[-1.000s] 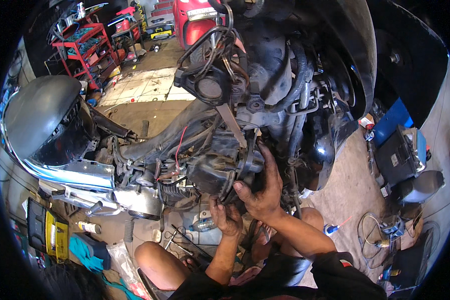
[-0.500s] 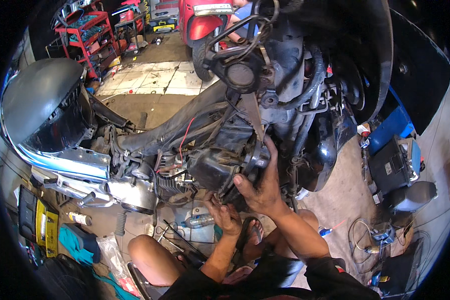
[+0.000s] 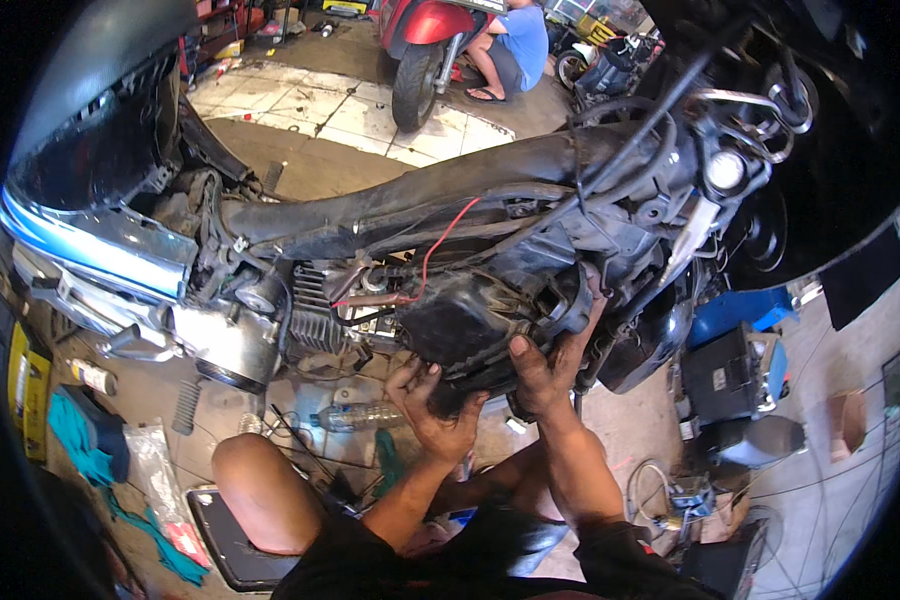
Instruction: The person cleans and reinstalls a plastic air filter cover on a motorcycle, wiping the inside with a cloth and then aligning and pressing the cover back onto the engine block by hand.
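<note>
A partly stripped motorcycle frame (image 3: 390,215) stretches across the view in front of me. Under it sits a black plastic air filter box (image 3: 452,320), dusty and bulky, next to the finned engine cylinder (image 3: 320,312). My right hand (image 3: 552,372) grips the box's right end, thumb in front and fingers reaching up behind. From below, my left hand (image 3: 438,412) holds the lower edge, fingers curled against it. A loose red wire (image 3: 433,250) arches over the box's left part. Whatever fastens the box is hidden.
A plastic bottle (image 3: 355,415) lies on the floor below the engine. Left are a blue-white body panel (image 3: 100,240) and teal cloth (image 3: 75,425). Right stands a black toolbox (image 3: 725,375). Beyond the frame, a person in blue (image 3: 522,50) crouches by a red scooter (image 3: 420,50).
The view has shifted, and the handlebar end now appears farther right. My left hand has come up against the box's lower edge; my right hand keeps its hold on the right end.
</note>
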A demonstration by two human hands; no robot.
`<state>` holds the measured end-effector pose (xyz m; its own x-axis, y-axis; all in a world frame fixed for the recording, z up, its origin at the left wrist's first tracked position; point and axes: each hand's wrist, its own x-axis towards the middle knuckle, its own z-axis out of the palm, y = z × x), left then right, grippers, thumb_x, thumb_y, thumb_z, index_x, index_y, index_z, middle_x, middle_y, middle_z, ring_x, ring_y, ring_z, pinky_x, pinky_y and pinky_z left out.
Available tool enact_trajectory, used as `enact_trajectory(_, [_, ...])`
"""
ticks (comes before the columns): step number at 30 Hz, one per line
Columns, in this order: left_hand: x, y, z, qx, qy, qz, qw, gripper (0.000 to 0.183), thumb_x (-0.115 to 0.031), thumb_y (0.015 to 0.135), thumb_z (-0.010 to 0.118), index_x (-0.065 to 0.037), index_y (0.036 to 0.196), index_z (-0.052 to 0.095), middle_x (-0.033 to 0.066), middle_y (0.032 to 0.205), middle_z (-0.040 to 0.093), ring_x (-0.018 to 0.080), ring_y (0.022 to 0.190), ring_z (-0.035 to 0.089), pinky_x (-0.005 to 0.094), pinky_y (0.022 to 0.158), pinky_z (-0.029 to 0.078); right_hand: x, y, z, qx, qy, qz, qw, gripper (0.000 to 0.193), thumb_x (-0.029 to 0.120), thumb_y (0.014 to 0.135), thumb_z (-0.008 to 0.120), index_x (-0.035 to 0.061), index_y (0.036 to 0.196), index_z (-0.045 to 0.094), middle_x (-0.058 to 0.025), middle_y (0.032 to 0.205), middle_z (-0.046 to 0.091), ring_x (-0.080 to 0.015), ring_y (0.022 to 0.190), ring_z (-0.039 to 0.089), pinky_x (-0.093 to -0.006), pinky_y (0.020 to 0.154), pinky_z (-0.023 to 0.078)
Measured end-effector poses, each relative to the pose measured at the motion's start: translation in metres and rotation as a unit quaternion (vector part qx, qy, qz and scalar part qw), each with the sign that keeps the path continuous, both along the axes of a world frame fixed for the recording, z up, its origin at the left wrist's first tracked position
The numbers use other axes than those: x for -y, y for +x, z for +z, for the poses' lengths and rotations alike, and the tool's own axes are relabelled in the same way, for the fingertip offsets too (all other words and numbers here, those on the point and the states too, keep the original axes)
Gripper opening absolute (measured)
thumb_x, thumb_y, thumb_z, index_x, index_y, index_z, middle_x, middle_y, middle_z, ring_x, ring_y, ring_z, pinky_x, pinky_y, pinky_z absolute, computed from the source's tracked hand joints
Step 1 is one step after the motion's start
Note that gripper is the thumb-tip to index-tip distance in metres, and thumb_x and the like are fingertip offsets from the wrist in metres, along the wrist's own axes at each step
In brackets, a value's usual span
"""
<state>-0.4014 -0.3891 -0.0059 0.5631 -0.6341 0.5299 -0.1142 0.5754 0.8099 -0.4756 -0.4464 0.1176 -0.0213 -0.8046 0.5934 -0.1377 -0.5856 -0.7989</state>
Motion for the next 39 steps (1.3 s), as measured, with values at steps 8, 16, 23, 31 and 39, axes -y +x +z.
enact_trajectory(8, [0.004, 0.004, -0.001, 0.052, 0.000, 0.023, 0.998, 0.067, -0.020, 0.073, 0.088, -0.019, 0.127, 0.049, 0.0164, 0.124, 0.037, 0.0346, 0.116, 0.048, 0.0474, 0.092, 0.048, 0.002, 0.000, -0.008, -0.003, -0.025, -0.006, 1.000, 0.107, 0.042, 0.082, 0.078, -0.0028, 0.150, 0.009, -0.0157, 0.141, 0.033, -0.0262, 0.128, 0.037, -0.0391, 0.110, 0.029])
enact_trajectory(16, [0.006, 0.003, 0.000, 0.045, -0.023, 0.052, 0.997, 0.058, -0.013, 0.076, 0.085, -0.019, 0.126, 0.055, 0.0166, 0.121, 0.039, 0.0337, 0.113, 0.049, 0.0441, 0.090, 0.048, 0.007, 0.006, -0.011, 0.041, -0.026, -0.017, 0.999, 0.108, 0.048, 0.079, 0.078, -0.0020, 0.151, 0.015, -0.0135, 0.143, 0.035, -0.0253, 0.130, 0.038, -0.0396, 0.112, 0.028])
enact_trajectory(23, [0.010, -0.009, -0.006, -0.003, -0.041, 0.045, 0.998, 0.057, -0.017, 0.077, 0.086, -0.020, 0.127, 0.059, 0.0161, 0.123, 0.039, 0.0320, 0.115, 0.046, 0.0403, 0.088, 0.047, 0.030, -0.003, -0.005, 0.083, -0.059, -0.038, 0.994, 0.078, 0.069, 0.097, 0.033, -0.0008, 0.130, 0.046, -0.0083, 0.121, 0.049, -0.0202, 0.114, 0.046, -0.0359, 0.104, 0.033])
enact_trajectory(31, [0.017, 0.003, -0.016, -0.021, -0.079, 0.024, 0.996, 0.055, -0.013, 0.073, 0.089, -0.018, 0.120, 0.060, 0.0156, 0.123, 0.038, 0.0296, 0.111, 0.051, 0.0416, 0.092, 0.049, 0.017, 0.023, 0.004, 0.155, -0.047, -0.019, 0.987, 0.077, 0.067, 0.093, 0.047, 0.0000, 0.131, 0.045, -0.0095, 0.122, 0.052, -0.0212, 0.115, 0.049, -0.0378, 0.104, 0.037])
enact_trajectory(39, [0.020, 0.003, -0.022, -0.007, -0.079, 0.015, 0.997, 0.063, -0.020, 0.070, 0.091, -0.017, 0.123, 0.056, 0.0153, 0.123, 0.038, 0.0299, 0.116, 0.047, 0.0415, 0.093, 0.049, 0.017, 0.022, 0.003, 0.164, -0.048, -0.042, 0.984, 0.079, 0.068, 0.093, 0.045, -0.0001, 0.132, 0.045, -0.0096, 0.121, 0.052, -0.0212, 0.112, 0.050, -0.0373, 0.102, 0.038])
